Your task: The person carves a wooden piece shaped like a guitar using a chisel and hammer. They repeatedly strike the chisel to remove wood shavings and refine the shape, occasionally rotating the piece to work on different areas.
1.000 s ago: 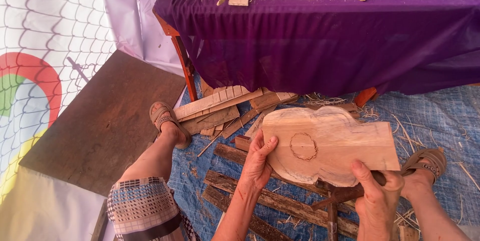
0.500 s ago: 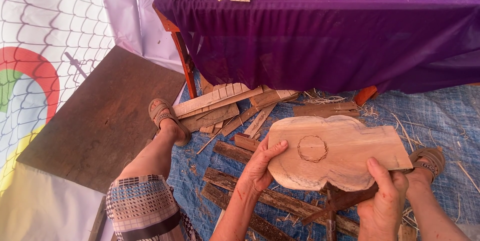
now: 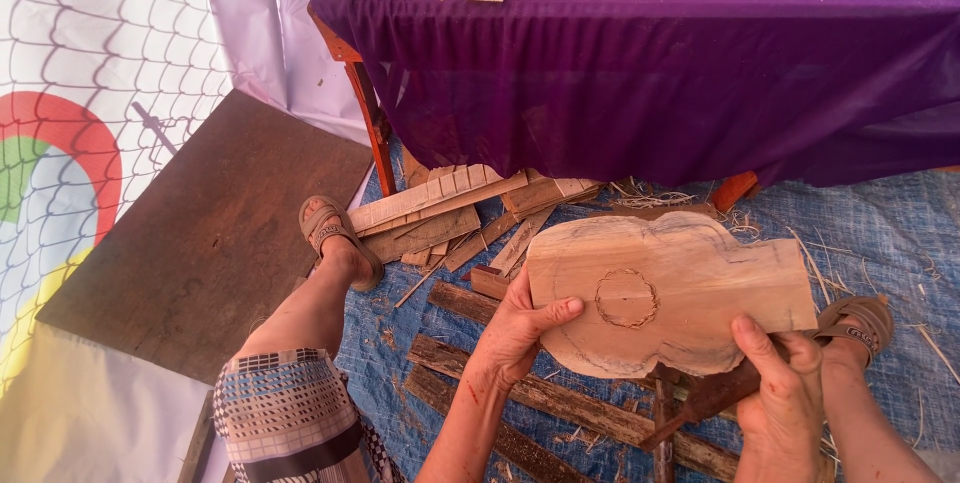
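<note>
From a net-patterned sheet (image 3: 90, 93) and brown board (image 3: 200, 243) at nine o'clock, across the blue tarp (image 3: 880, 233) below the purple-draped bench (image 3: 650, 63), the left hand (image 3: 515, 333) and right hand (image 3: 790, 393) have fingers clamped on a guitar-shaped wooden slab (image 3: 670, 288) at centre.

Purple-draped table (image 3: 640, 73) w/ sawdust, blue tarp (image 3: 880, 233) floor, brown board (image 3: 210, 243), netted wall (image 3: 90, 33); daylight.

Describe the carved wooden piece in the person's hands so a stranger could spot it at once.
Start at the table draped in purple cloth; on the blue tarp before it, between two sandalled feet, the left hand and right hand hold up a pale wooden board. Unlike the straight, dark scrap slats beneath, it has a wavy guitar-body outline and a circle carved at its centre.
</note>
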